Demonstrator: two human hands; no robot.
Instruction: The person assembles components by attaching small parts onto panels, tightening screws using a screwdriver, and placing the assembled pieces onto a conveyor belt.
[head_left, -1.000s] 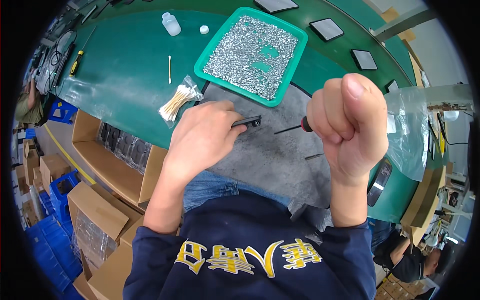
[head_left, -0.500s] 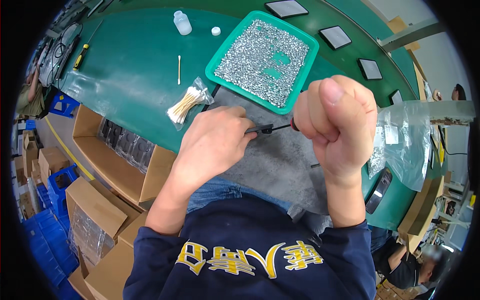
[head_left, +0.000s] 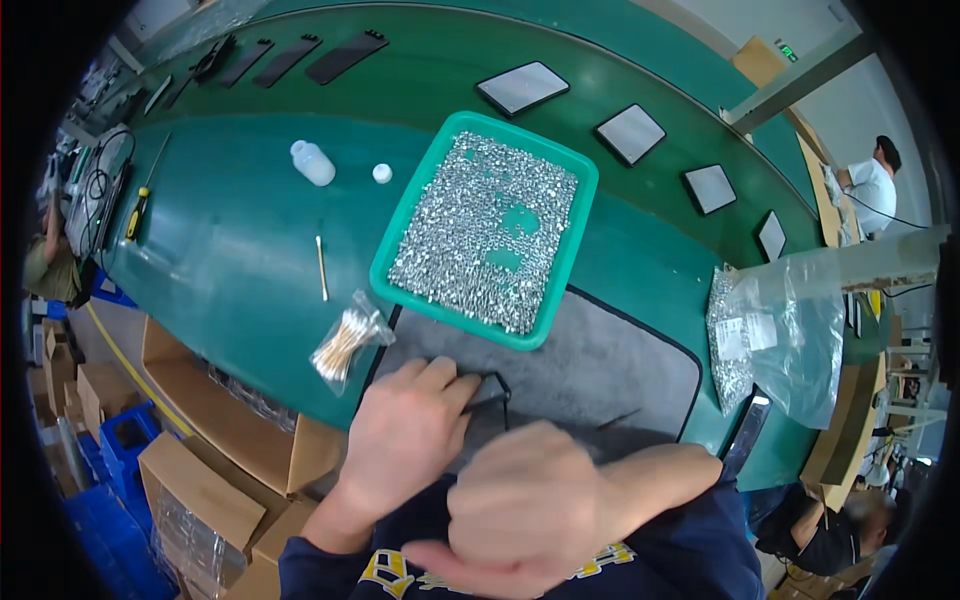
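My left hand (head_left: 410, 430) pinches a small dark flat part (head_left: 488, 390) above the grey mat, its fingers largely covering it. Nearer my body, my right hand (head_left: 530, 500) is a fist around a screwdriver whose handle is hidden. The tool's thin dark shaft (head_left: 506, 414) shows between the fist and the part; whether its tip touches is too small to tell. Just beyond the hands stands a green tray (head_left: 583, 215) of small silvery metal pieces (head_left: 470, 240). A thin dark rod (head_left: 618, 420) lies on the grey mat (head_left: 640, 365).
Left of the tray are a bag of cotton swabs (head_left: 345, 340), a loose swab (head_left: 321, 268), a white bottle (head_left: 313, 163), its cap (head_left: 382, 173) and a yellow-black screwdriver (head_left: 138, 215). Rightward lie a phone (head_left: 746, 437) and a clear bag (head_left: 790, 340). Flat panels (head_left: 630, 133) line the far belt.
My right fist has swung from the right of the part to nearer my body, and the shaft now points toward me. The view has shifted, showing more of the far belt.
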